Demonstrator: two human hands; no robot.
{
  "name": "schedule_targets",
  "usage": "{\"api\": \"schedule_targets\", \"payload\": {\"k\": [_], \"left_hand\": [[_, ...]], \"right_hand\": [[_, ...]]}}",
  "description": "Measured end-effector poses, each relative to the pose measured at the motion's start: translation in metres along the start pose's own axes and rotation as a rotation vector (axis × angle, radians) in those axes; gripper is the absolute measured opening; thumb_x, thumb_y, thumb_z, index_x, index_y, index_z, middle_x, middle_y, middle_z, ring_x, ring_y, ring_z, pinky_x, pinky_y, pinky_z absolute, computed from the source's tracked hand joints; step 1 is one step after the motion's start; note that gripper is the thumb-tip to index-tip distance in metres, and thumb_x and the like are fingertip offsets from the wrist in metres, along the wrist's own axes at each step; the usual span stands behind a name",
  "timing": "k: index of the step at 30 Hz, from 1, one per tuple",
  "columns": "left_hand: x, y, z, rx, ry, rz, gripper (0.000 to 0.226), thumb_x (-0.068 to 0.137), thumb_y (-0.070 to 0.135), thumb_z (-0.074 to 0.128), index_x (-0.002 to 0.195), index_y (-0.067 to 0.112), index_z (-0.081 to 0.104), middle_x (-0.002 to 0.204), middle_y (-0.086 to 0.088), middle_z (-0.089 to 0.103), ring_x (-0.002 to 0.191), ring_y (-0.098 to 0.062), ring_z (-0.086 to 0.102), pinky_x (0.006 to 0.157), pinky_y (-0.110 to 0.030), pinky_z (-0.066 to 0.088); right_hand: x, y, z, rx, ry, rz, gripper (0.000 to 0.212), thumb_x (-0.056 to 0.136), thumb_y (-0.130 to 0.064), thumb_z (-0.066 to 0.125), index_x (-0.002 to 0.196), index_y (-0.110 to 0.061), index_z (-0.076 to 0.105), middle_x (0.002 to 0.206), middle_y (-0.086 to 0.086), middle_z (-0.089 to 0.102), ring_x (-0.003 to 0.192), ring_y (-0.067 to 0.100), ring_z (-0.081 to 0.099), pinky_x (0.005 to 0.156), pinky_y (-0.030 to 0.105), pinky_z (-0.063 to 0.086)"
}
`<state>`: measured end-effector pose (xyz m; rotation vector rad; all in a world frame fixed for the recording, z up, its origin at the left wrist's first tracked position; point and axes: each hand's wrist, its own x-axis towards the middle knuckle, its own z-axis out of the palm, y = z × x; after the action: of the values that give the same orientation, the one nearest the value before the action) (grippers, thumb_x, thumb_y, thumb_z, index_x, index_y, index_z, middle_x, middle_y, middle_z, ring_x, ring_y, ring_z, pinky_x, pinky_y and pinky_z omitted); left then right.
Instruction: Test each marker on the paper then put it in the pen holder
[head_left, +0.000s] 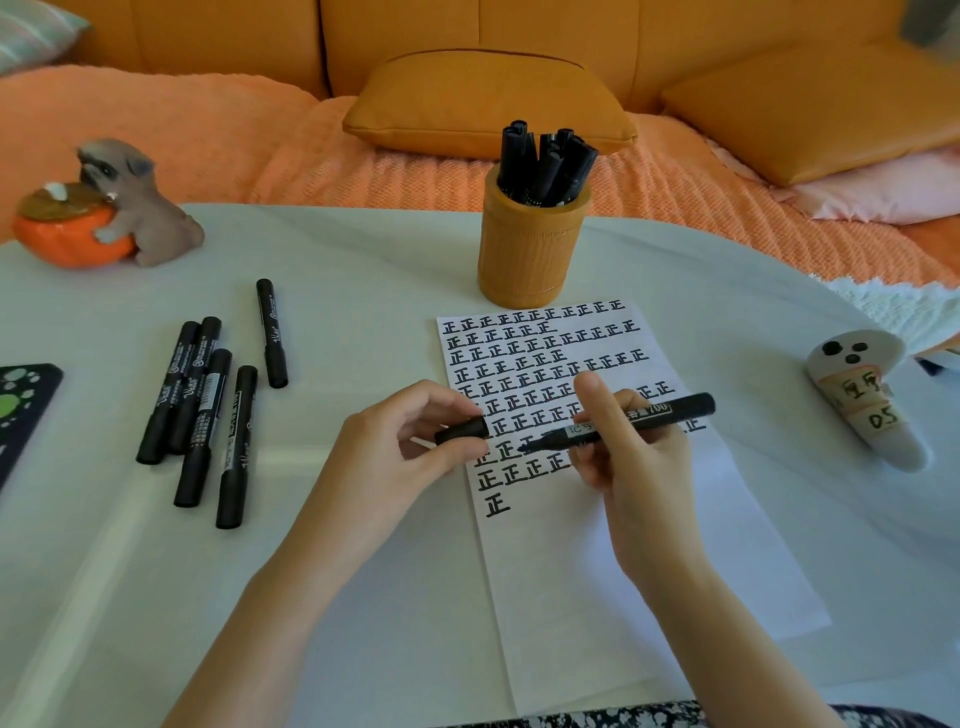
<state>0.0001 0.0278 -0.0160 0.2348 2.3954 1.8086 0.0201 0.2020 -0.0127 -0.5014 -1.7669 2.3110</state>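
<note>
Uncapped marker (675, 410): gripped by right hand (628, 467), tip over paper (649, 561).
Cap (461, 430): pinched in left hand (395, 447).
Pen holder (530, 254): behind paper, holding markers.
Five loose markers (200, 431): left.
Dog figurine (140, 213), ghost ornament (867, 410): table edges.

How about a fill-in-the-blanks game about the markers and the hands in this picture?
1. The left hand pinches the marker's ____.
2. The right hand holds the uncapped marker over the ____.
3. ____ capped markers lie loose on the table, left of both hands.
4. The stored markers stand in the ____ pen holder.

Missing words: cap, paper, five, orange.
</note>
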Motion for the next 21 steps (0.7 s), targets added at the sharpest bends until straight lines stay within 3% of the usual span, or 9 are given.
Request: {"api": "schedule_targets", "payload": {"k": [5, 12, 16, 21], "left_hand": [[-0.001, 0.005, 0.004, -0.059, 0.002, -0.026, 0.021, 0.07, 0.011, 0.078, 0.086, 0.017, 0.066, 0.083, 0.009, 0.073, 0.07, -0.006, 0.067, 0.063, -0.01, 0.048], [-0.002, 0.008, 0.007, -0.061, -0.03, -0.027, 0.022, 0.068, 0.016, 0.079, 0.086, 0.019, 0.066, 0.083, 0.009, 0.073, 0.077, -0.008, 0.069, 0.074, -0.018, 0.053], [-0.003, 0.01, 0.012, -0.072, -0.048, -0.017, 0.021, 0.068, 0.014, 0.079, 0.084, 0.015, 0.066, 0.081, 0.008, 0.073, 0.072, -0.006, 0.068, 0.068, -0.013, 0.05], [-0.007, 0.012, 0.015, -0.177, -0.012, 0.003, 0.022, 0.061, 0.02, 0.078, 0.08, 0.013, 0.069, 0.08, 0.003, 0.074, 0.069, -0.011, 0.069, 0.068, -0.018, 0.053]], "right_hand": [[0.0, -0.002, 0.006, 0.011, 0.031, -0.038, 0.044, 0.073, -0.031, 0.074, 0.048, -0.02, 0.039, 0.046, -0.006, 0.026, 0.043, 0.013, 0.022, 0.043, 0.02, 0.022], [0.001, 0.003, 0.012, 0.008, 0.012, -0.046, 0.04, 0.088, -0.013, 0.065, 0.053, -0.015, 0.046, 0.043, -0.008, 0.033, 0.04, 0.01, 0.025, 0.042, 0.019, 0.024], [0.0, 0.009, 0.016, -0.046, -0.022, -0.035, 0.041, 0.088, -0.015, 0.065, 0.053, -0.017, 0.043, 0.045, -0.005, 0.031, 0.043, 0.012, 0.025, 0.044, 0.021, 0.024], [0.0, 0.009, 0.021, -0.06, -0.026, -0.025, 0.045, 0.088, -0.011, 0.062, 0.05, -0.019, 0.039, 0.048, -0.001, 0.032, 0.043, 0.011, 0.027, 0.044, 0.021, 0.025]]}}
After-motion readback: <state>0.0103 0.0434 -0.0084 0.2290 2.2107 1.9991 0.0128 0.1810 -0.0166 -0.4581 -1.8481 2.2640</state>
